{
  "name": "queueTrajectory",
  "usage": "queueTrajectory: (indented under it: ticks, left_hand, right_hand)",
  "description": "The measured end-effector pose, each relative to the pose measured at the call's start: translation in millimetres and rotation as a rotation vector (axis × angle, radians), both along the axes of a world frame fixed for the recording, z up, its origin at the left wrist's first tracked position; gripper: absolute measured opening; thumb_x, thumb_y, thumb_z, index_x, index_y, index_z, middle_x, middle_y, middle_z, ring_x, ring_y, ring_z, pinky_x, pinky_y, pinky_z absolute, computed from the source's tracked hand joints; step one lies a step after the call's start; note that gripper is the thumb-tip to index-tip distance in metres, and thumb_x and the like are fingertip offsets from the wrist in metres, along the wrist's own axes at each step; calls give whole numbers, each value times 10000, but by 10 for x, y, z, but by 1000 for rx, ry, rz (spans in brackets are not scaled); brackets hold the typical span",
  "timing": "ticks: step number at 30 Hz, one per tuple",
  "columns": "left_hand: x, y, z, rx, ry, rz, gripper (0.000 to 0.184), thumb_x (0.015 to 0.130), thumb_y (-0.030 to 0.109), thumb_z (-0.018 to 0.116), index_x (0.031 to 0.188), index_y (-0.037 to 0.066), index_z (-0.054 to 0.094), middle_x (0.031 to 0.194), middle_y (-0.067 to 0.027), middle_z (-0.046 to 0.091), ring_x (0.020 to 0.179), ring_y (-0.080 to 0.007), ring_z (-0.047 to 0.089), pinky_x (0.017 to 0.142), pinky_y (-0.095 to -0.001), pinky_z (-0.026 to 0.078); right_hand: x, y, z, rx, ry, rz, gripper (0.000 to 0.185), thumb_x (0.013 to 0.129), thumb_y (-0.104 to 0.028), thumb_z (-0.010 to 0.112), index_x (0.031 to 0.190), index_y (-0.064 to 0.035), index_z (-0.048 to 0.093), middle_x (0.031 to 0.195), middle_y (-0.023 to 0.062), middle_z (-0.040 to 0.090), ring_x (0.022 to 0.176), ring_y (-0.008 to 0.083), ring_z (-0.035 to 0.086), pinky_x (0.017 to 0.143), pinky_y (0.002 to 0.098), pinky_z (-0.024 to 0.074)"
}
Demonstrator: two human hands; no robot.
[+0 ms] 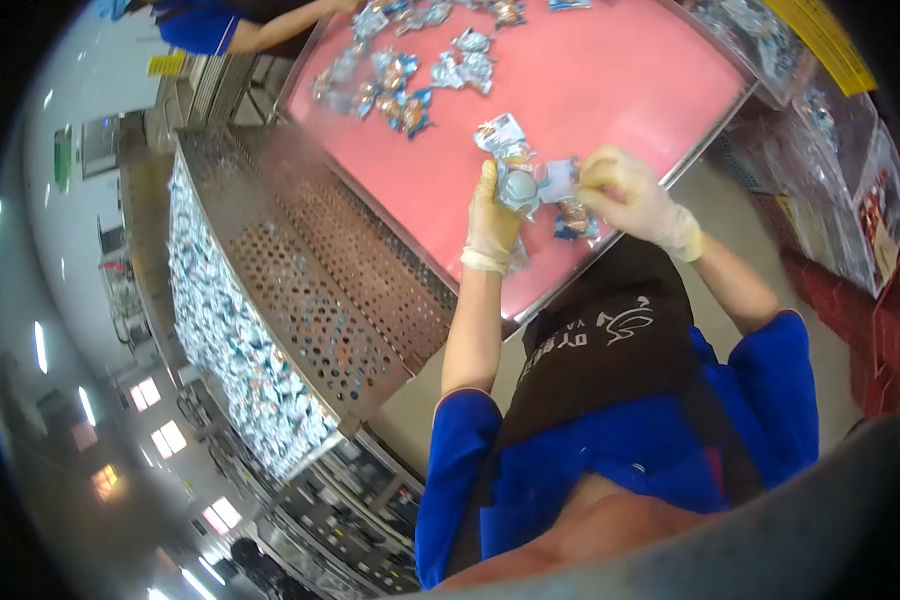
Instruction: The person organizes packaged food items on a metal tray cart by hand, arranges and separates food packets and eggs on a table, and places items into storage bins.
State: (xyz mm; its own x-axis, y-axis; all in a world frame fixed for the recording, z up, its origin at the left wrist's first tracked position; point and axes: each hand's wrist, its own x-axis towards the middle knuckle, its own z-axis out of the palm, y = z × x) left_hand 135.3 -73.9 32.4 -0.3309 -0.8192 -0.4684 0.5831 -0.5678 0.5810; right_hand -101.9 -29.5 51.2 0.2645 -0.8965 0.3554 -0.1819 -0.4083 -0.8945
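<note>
In the head view, the person's gloved left hand (492, 225) grips a shiny wrapped packet (520, 188), the thumb raised along its near side, with a pale round shape showing through the wrapping. The gloved right hand (635, 197) is at the other side of this packet, its fingers bent and drawn together by the wrapper's white end; whether they pinch it cannot be told. The held packet is between the two hands, over a pink tabletop (610, 90) with a metal rim. Just below the grip, near the right hand's fingers, lies a packet with an orange-brown filling (575, 221); just beyond the left hand's thumb lies a silver-and-white packet (500, 133). Farther beyond the grip and to its left, silvery packets (465, 66) and a looser group with orange-brown contents (405, 108) are scattered, and a co-worker's bare forearm (275, 28) reaches in from a blue sleeve. Well left of the grip, a perforated metal tray (300, 270) borders a mass of silvery packets (235, 345). To the grip's right, clear plastic bags (820, 180) stand beyond the table's edge, above red crates (855, 335).
</note>
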Motion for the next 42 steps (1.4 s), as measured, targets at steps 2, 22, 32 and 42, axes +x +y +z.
queueTrajectory:
  ticks: [2,22,32,42]
  left_hand:
    - [70,128,56,-82,-13,-62,403,947,143,600,1328,28,533,1226,-109,623,1110,-244,623,939,-373,523]
    - [568,702,-660,-39,-893,280,326,855,-6,543,1121,24,728,1029,-84,682,739,-150,624,630,-278,509]
    - [615,840,-754,-343,-1341,21,264,868,197,720,1054,13,759,1318,-231,616,1087,-327,638,928,-388,512]
    - [402,667,-453,-774,-1640,-265,328,935,239,660,1207,65,715,1334,-187,629,1104,-317,606,951,-411,504]
  right_hand:
    - [-35,-89,20,-72,-36,12,146,831,-24,682,964,-32,623,1027,97,621,923,236,629,820,349,521]
    - [-898,-686,-1521,194,900,-325,464,748,-176,746,1200,-117,658,1092,153,691,1005,346,667,855,440,551]
    - [200,-176,-1289,-456,948,467,458,784,-76,606,1226,-193,631,1363,77,535,1109,286,604,941,408,500]
    - [386,-336,-1121,1073,-595,245,402,999,-247,634,1321,-8,606,1191,70,691,1064,165,645,926,334,507]
